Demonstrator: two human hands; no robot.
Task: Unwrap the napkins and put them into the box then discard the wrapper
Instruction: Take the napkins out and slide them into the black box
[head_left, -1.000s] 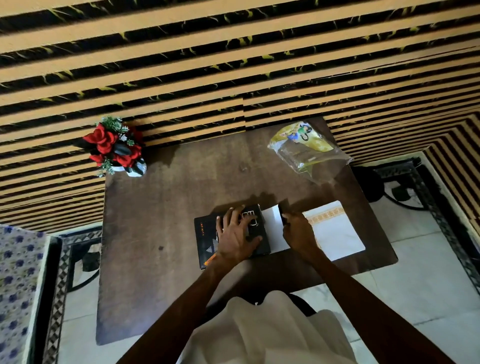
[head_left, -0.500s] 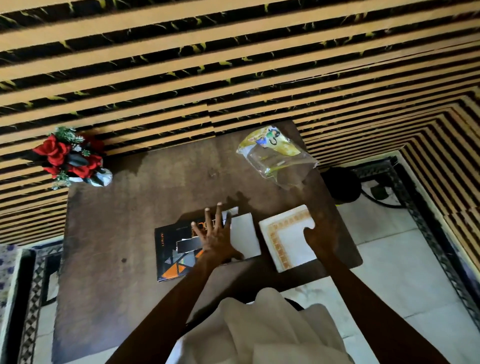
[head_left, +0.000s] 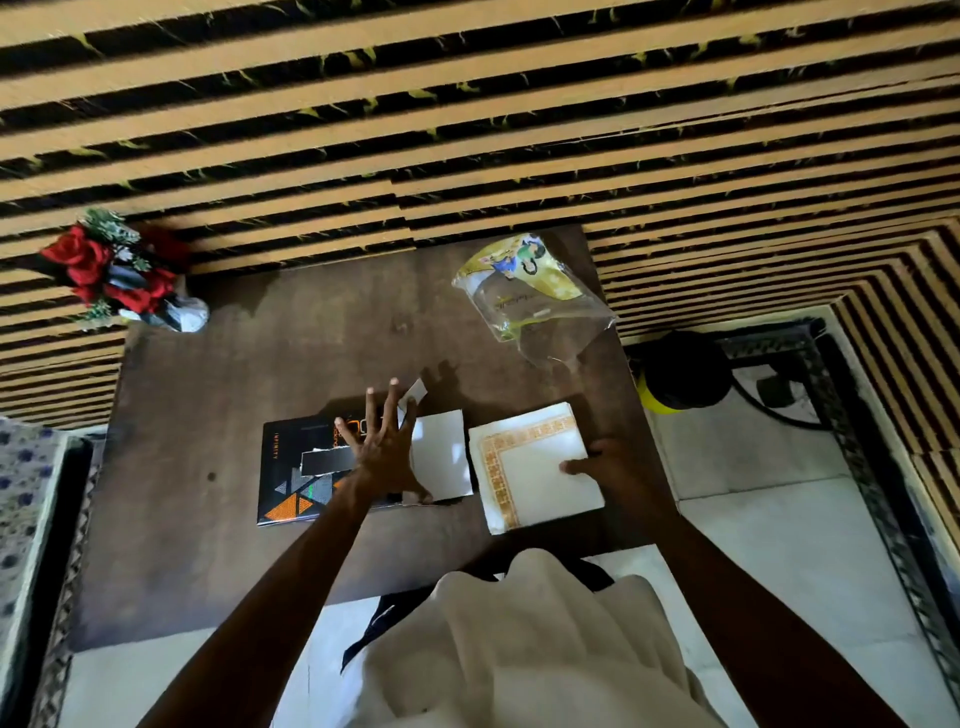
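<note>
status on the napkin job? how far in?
Done: the wrapper lies empty at the table's far side, napkins out. In hand: the left hand presses on the box, whose end flap is open; the right hand holds the stack beside that opening. Left: slide the napkins in, then bin the wrapper.

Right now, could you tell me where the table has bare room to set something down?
The widest bare patch on the table is left of the box, below the flowers. Another lies between flowers and wrapper. The near-right is crowded: left hand, napkins, right hand.
</note>
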